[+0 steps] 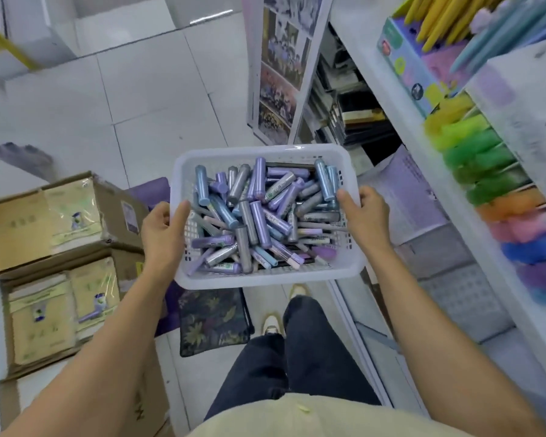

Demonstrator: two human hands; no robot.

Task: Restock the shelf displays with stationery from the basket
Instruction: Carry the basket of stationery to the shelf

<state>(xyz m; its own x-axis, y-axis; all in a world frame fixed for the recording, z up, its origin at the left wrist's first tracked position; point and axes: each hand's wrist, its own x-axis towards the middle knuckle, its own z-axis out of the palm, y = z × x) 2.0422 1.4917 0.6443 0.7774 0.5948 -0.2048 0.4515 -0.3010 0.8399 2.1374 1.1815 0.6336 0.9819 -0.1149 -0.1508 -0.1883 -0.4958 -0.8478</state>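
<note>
White basket (267, 280) of pens (256, 212), left hand (163, 227) and right hand (364, 212) gripping its sides, shelf (401, 127) alongside

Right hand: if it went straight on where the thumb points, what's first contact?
The right hand grips the basket rim, thumb over the edge, pointing inward. First contact is likely the blue markers leaning at that corner, just ahead of the thumb tip; exact depth is unclear.

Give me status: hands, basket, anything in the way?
Left hand grips basket's left rim, right hand the right rim. Basket heaped with purple, blue and silver markers, held beside the shelf. Cardboard boxes at left, patterned bag on floor near feet.
</note>
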